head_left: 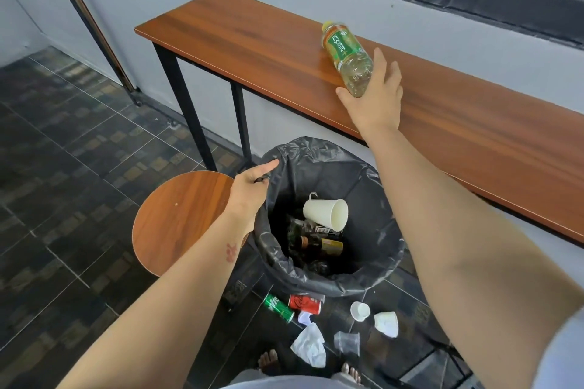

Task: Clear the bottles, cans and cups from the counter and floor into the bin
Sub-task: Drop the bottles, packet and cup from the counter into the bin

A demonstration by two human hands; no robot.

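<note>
Head view only. Right hand (376, 98) is reaching out over the long brown wooden counter (252, 41), thumb and fingers closed round the base end of a clear plastic bottle with green label and yellow cap (347, 57). The bottle lies tilted, cap pointing away from the palm; cannot tell if it is off the wood yet. Left hand (249, 186) is curled, pinching the rim of the black plastic liner of the round bin (316, 155), which sits below and between both hands, with a round wooden stool (180, 215) just beside the left wrist. Inside the bin: a white paper cup (325, 214) on top of dark bottles. On the floor under the forearms, near the feet: green soda can (278, 308) touching a red cola can (305, 303), a small white cup (360, 310), a crushed white cup (386, 324), a clear plastic cup (347, 343) and crumpled white paper (309, 346). Step in hand looks like taking the bottle to the bin. To do it well: firm the grip lower on the body since the base is rounded and slick, bring it back over the liner mouth, keep the left hand holding the rim open, release low. Floor items not yet done.
</note>
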